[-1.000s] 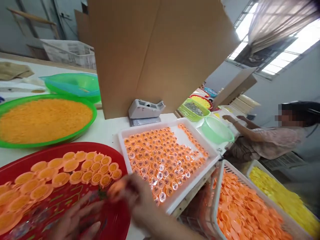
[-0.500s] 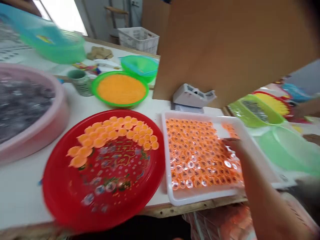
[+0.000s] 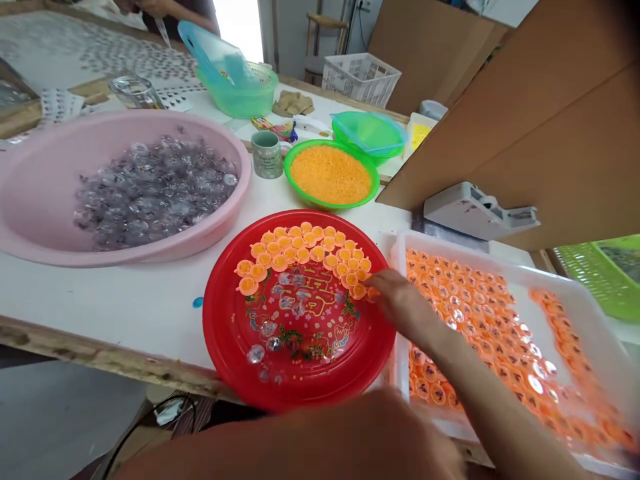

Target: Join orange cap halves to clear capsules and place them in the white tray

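A round red tray (image 3: 295, 363) with a printed pattern holds small round orange plastic cups (image 3: 290, 253) in an arc along its far side. Several clear plastic domes (image 3: 255, 354) lie loose on its near part. My right hand (image 3: 403, 300) is at the tray's right rim, its thumb and fingers closed on an orange cup (image 3: 373, 293) at the end of the arc. Blurred and close to the camera, my left hand (image 3: 380, 433) crosses the bottom of the view in front of the tray; its fingers cannot be made out.
Rows of orange pieces with dark centres fill much of a white tray (image 3: 400, 243) at right. A pink basin (image 3: 45, 180) of clear domes stands left. Behind are a mug (image 3: 267, 157), a green bowl (image 3: 305, 193) of orange granules, a tape dispenser (image 3: 470, 210) and cardboard (image 3: 525, 153). Another person's hands (image 3: 150, 7) show far left.
My right hand has moved left from the white tray to the red tray's cups. My left hand has come into view at the bottom. The view has swung left.
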Motion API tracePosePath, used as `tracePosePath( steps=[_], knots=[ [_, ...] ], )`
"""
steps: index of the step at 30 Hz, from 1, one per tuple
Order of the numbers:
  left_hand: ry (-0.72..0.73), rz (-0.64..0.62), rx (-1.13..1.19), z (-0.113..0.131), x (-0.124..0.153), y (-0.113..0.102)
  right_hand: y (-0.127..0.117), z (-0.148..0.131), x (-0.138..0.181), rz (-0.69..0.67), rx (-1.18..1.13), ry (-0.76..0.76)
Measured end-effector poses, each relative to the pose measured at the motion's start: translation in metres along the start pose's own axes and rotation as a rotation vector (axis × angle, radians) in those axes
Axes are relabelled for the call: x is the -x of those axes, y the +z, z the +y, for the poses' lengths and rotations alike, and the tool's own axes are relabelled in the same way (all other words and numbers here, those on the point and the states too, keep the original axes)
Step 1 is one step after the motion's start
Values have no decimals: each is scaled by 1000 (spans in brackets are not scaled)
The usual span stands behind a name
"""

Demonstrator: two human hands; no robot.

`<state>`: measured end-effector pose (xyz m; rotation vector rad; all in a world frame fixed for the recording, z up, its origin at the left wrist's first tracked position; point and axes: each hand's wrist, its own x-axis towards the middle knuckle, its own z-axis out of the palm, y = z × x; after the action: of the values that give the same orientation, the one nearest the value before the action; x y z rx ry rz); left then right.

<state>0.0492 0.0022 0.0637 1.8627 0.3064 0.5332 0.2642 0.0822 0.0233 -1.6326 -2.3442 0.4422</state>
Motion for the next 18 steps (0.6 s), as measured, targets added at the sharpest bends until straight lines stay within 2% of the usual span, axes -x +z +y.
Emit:
tracePosePath(
  steps=[2, 5, 8, 10, 13, 16, 18],
  knots=[
    [-158, 88, -77, -20, 8, -32, 22, -18, -17, -99, 111, -29],
    [-504, 302, -154, -54, 31, -72, 36, -26, -18, -91, 166, 25],
    [-707, 487, 75, -75, 52, -84, 42, -38, -9, -63, 104, 90],
    [-735, 611, 337, -78, 56, -81, 47, -59, -8, -28, -56, 131],
    [-644, 731, 617, -73, 54, -75, 56, -105, -21, 60, -297, 128],
    [-575, 916, 720, -68, 58, -83, 64, -145, -38, 163, -455, 144],
    [-560, 1064, 744, -69, 69, -95, 70, -159, -40, 183, -535, 142]
  ],
)
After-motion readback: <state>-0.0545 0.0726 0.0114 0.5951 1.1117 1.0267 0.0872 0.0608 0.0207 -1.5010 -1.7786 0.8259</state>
